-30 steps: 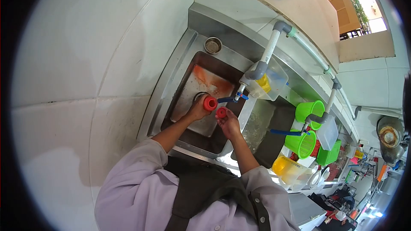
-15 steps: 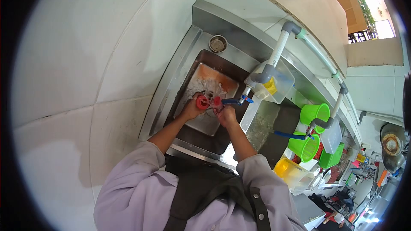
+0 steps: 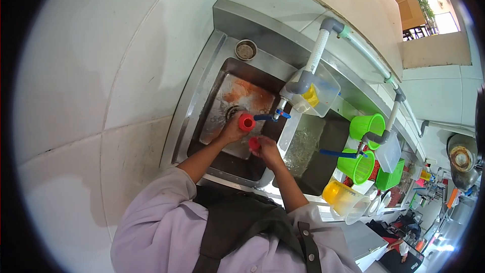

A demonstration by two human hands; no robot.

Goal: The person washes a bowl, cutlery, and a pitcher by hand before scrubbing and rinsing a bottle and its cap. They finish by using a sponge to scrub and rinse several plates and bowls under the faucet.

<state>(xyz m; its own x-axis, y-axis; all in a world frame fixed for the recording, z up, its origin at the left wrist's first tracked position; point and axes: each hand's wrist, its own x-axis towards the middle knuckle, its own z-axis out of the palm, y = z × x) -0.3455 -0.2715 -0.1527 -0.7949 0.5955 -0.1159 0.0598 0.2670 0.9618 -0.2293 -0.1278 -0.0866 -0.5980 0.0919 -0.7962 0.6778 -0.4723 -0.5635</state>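
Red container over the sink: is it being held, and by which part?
Yes: the left hand holds the red container by its side, below the open mouth.

A silver stainless-steel sink unit (image 3: 193, 96) carries the things. In the dark-walled rectangular basin (image 3: 252, 75) beside the tiled wall, an orange-red residue (image 3: 242, 91) lies near the round drain (image 3: 233, 112). The other deep metal basin (image 3: 334, 136) holds clear water (image 3: 302, 146). On the ledge sits a small round metal cup (image 3: 246, 50) (its inside looks rather stained). A clear rectangular plastic container (image 3: 328, 88), a yellow item (image 3: 310, 95) within, rests near the back.
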